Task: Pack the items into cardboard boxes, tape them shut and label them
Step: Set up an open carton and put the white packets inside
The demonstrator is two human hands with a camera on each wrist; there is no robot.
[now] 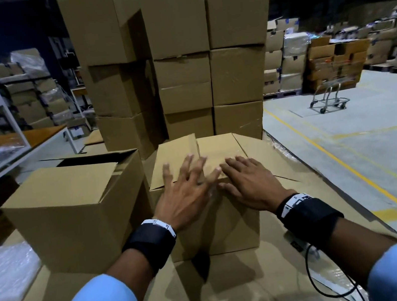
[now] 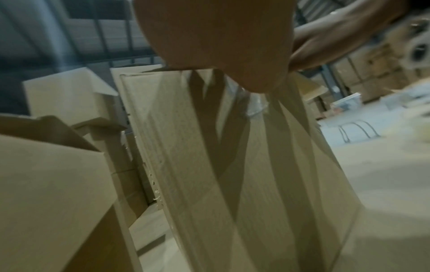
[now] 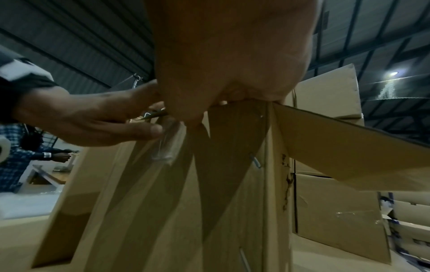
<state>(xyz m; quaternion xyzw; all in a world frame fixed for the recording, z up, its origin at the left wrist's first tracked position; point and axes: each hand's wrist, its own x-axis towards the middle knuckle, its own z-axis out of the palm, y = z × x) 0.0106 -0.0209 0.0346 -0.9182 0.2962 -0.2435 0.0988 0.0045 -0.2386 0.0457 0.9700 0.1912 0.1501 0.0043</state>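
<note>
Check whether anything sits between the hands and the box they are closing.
Nothing visible does. The left hand and right hand lie with straight fingers flat on the top flaps of the box, directly touching the cardboard. The side flaps are not yet down.

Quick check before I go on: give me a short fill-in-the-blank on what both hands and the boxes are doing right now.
1. Both hands, the left hand and the right hand, press flat on the ____ of the small box.
2. The larger box stands on the person's ____ side of the small box.
3. The larger box's top is still ____.
4. Behind the small box rises a ____ of closed boxes.

Missing words: flaps; left; open; stack
</note>
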